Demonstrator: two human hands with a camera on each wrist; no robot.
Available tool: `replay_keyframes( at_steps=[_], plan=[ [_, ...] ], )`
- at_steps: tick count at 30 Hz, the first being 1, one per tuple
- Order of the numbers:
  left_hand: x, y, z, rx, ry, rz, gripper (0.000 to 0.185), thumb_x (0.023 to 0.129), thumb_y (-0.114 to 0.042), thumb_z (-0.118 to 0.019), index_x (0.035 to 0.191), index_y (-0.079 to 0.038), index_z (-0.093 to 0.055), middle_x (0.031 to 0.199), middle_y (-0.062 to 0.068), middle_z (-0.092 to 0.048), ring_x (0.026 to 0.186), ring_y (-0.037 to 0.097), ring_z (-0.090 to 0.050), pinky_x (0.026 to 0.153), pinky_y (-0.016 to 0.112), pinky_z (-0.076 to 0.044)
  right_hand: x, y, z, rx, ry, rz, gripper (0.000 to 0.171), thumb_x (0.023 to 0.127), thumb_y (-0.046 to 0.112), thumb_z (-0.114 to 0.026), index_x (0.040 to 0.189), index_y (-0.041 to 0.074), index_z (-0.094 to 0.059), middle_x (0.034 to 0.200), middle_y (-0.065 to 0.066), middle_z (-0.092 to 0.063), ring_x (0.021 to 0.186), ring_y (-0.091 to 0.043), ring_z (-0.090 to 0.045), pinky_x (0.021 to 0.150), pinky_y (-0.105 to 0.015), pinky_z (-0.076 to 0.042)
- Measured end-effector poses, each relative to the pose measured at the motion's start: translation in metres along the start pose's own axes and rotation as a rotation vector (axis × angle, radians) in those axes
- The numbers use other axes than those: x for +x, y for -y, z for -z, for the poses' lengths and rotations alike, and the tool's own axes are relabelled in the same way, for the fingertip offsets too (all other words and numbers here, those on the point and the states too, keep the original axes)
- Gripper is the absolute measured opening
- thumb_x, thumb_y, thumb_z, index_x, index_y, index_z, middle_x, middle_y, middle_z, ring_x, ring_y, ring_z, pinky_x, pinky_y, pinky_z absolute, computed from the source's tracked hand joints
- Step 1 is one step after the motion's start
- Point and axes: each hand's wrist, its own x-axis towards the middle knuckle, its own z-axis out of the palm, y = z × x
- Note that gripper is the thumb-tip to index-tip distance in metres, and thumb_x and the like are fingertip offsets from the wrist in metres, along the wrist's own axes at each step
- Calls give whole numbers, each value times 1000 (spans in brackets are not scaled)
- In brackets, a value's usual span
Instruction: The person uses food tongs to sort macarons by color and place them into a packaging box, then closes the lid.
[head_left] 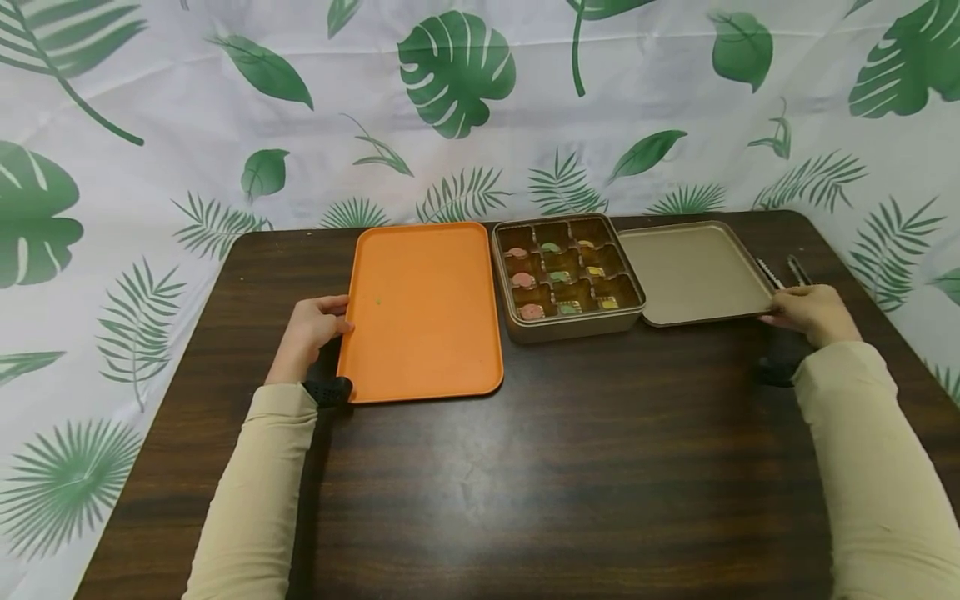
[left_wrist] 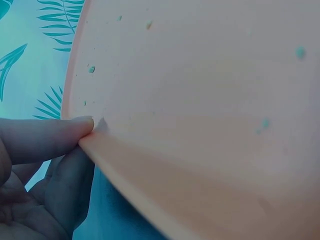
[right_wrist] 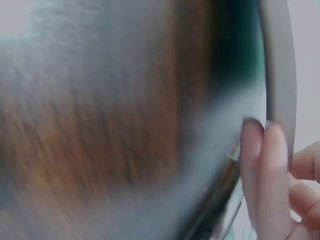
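Observation:
My left hand [head_left: 307, 329] pinches the left edge of an orange tray [head_left: 423, 325], thumb on top and fingers beneath, as the left wrist view shows. A few small green crumbs dot the tray's surface. Over on the right, my right hand [head_left: 813, 312] grips the front right corner of a flat beige lid [head_left: 697, 271] with a raised rim. In the right wrist view the thumb [right_wrist: 272, 165] presses against the lid's glossy, reflecting face, and other fingers lie behind its edge. Part of the lid's left side lies behind the square tin.
Between tray and lid stands a square gold tin [head_left: 581, 329] whose compartments hold pink cookies [head_left: 532, 312], green cookies [head_left: 570, 307] and yellow cookies [head_left: 608, 302]. Metal tongs [head_left: 799, 270] lie just beyond my right hand. A leaf-patterned curtain [head_left: 330, 117] hangs behind the dark wooden table [head_left: 585, 467].

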Motion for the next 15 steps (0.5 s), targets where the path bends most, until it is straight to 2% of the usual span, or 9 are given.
replay_keyframes(
  at_steps=[1, 2, 3, 6, 9, 11, 12, 14, 15],
  plan=[
    [0, 0, 0, 1, -1, -2, 58, 91, 8, -49, 147, -1, -35, 146, 25, -41, 128, 35, -46, 108, 43, -43, -2, -1, 3, 12, 11, 2, 63, 99, 20, -28, 143, -22, -10, 138, -47, -26, 63, 16, -55, 69, -13, -55],
    [-1, 0, -1, 3, -2, -3, 58, 91, 8, -49, 146, -1, -35, 146, 25, -41, 128, 35, -46, 108, 43, -43, -4, -1, 6, 22, 22, 3, 64, 99, 22, -26, 144, -19, -6, 148, -43, -10, 64, 18, -54, 72, -12, -55],
    [0, 1, -1, 7, -4, -6, 58, 91, 8, -49, 146, -1, -35, 146, 25, -42, 128, 35, -46, 108, 43, -43, -5, -1, 9, 39, 25, 5, 65, 100, 23, -25, 145, -17, -3, 151, -40, -2, 66, 19, -53, 74, -12, -54],
    [0, 2, -1, 14, -11, -17, 57, 91, 7, -50, 146, 0, -36, 145, 25, -43, 127, 35, -47, 107, 43, -43, -11, 0, 15, 54, -16, 23, 66, 100, 26, -26, 147, -14, -2, 153, -37, 2, 68, 21, -49, 79, -13, -54],
    [-1, 2, -1, 34, -20, -34, 55, 92, 6, -50, 145, 1, -37, 144, 26, -44, 127, 35, -47, 106, 43, -44, -16, 3, 18, 65, -96, 25, 66, 100, 27, -28, 147, -13, -6, 153, -36, -4, 68, 22, -44, 81, -13, -54],
    [-1, 2, -1, 46, -22, -47, 54, 93, 5, -50, 145, 1, -37, 143, 26, -44, 127, 35, -47, 106, 42, -45, -20, 6, 20, 93, -160, 11, 65, 99, 26, -32, 148, -12, -11, 149, -34, -19, 65, 20, -46, 78, -11, -54],
    [-2, 2, -1, 50, -20, -52, 54, 93, 4, -49, 145, 2, -37, 143, 26, -44, 127, 35, -47, 106, 43, -44, -23, 7, 21, 101, -194, 4, 64, 98, 25, -34, 148, -11, -14, 144, -28, -30, 64, 20, -47, 76, -11, -54],
    [-2, 2, -1, 56, -11, -61, 53, 94, 4, -48, 145, 2, -35, 144, 27, -44, 127, 35, -47, 106, 43, -44, -29, 10, 24, 136, -235, 1, 64, 98, 24, -36, 148, -10, -17, 144, -16, -35, 63, 18, -51, 73, -9, -54],
    [-3, 2, -1, 57, -3, -65, 53, 94, 4, -48, 146, 3, -35, 144, 27, -43, 128, 36, -46, 107, 43, -43, -32, 11, 26, 143, -253, 5, 63, 97, 24, -37, 147, -10, -18, 135, -7, -42, 63, 17, -54, 71, -9, -54]
  ],
)
